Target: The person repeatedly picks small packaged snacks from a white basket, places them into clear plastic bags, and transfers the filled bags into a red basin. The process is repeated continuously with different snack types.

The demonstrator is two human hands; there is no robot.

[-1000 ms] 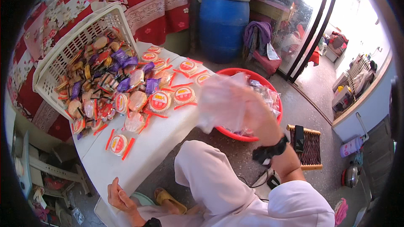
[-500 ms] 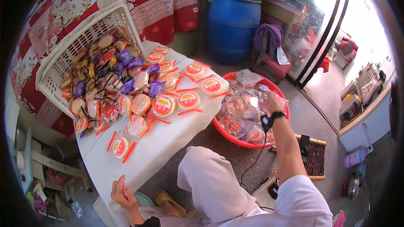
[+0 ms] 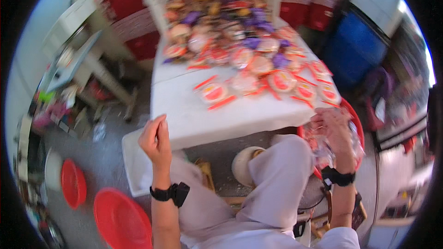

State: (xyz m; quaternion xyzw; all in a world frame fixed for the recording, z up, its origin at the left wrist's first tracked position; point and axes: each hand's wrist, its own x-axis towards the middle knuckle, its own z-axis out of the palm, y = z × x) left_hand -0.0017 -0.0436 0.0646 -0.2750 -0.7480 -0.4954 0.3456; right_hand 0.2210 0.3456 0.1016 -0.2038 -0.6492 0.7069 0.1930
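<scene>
My left hand is raised in front of the near left part of the white-covered table. Its fingers are bent and pressed together, with nothing visible in them. My right hand is over the red basin, beside the table's near right corner; motion smears its fingers, and whether they hold anything is unclear. Clear packets fill the basin. On the table lie round pale biscuits in clear wrappers with red-orange ends; the nearest packet lies apart from the pile. Behind, mixed small snacks spill from a tipped white plastic basket.
A white tub stands by my left leg. Red basins sit on the floor at left, near a cluttered stand. A blue barrel is at back right. My knees are close to the table edge.
The view has swung left, bringing the table to the middle. My right hand has drawn back from inside the basin toward the table corner. My left hand has risen, its fingers drawn together.
</scene>
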